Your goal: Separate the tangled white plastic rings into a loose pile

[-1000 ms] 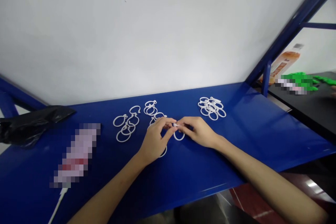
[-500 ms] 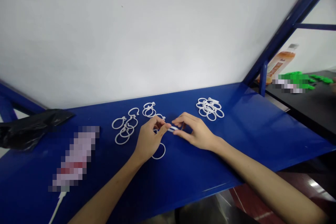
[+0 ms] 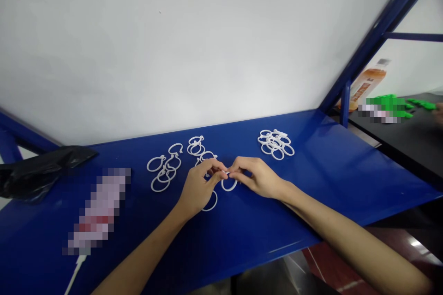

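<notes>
My left hand (image 3: 199, 186) and my right hand (image 3: 258, 176) meet at the middle of the blue table (image 3: 332, 184). Both pinch the top of one white plastic ring (image 3: 229, 185), which hangs between the fingertips just above the table. Another white ring (image 3: 212, 203) lies under my left hand. Several loose white rings (image 3: 166, 168) are spread to the left of my hands. More rings (image 3: 198, 147) lie just behind my left hand. A heap of white rings (image 3: 276, 143) sits behind my right hand.
A black plastic bag (image 3: 38, 168) lies at the table's left end. A blurred-out object (image 3: 97, 212) with a white cable (image 3: 74, 273) lies near the left front. A blue frame post (image 3: 375, 39) rises at the right; beyond it stand a bottle (image 3: 365, 85) and green items (image 3: 392, 103).
The fingertips parted slightly half a second ago, with the ring turned edge-on. Now both hands pinch together again and the ring hangs down as a full loop.
</notes>
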`<move>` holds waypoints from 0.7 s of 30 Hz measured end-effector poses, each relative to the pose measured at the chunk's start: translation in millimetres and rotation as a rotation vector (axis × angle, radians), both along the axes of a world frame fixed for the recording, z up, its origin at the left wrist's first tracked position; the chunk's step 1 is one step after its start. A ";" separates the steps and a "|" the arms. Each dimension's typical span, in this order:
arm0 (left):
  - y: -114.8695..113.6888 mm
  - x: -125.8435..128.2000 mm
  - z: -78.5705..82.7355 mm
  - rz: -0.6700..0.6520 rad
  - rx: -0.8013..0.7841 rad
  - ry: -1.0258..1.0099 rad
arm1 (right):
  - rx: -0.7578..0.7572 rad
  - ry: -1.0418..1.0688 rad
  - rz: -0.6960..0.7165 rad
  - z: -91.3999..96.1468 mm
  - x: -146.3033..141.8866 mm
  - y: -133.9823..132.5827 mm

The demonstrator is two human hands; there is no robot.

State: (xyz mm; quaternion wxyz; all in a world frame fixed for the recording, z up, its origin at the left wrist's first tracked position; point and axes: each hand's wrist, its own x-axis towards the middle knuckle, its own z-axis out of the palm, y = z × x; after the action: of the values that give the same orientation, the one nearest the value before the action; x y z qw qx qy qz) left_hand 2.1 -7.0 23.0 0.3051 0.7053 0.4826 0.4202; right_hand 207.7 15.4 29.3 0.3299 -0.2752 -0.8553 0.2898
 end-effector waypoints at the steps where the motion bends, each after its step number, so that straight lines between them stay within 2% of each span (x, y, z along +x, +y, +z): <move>1: -0.9 -0.3 0.6 -0.008 0.023 0.024 | 0.021 -0.007 0.030 0.0 0.6 0.1; 6: -4.7 -1.7 1.4 -0.049 0.102 0.057 | 0.094 -0.040 0.138 2.8 3.8 -0.2; 17: -2.4 -0.4 -5.0 -0.099 0.250 0.093 | 0.164 -0.063 0.155 2.0 5.1 1.3; 21: -1.0 0.5 -4.3 -0.094 0.331 0.128 | 0.126 -0.039 0.126 2.5 1.2 -0.4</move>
State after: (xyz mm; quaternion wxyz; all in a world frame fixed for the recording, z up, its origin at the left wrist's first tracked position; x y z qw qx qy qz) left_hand 2.6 -8.1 18.7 0.1727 0.7931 0.3916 0.4334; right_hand 208.9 15.0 31.8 0.3109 -0.2049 -0.8937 0.2503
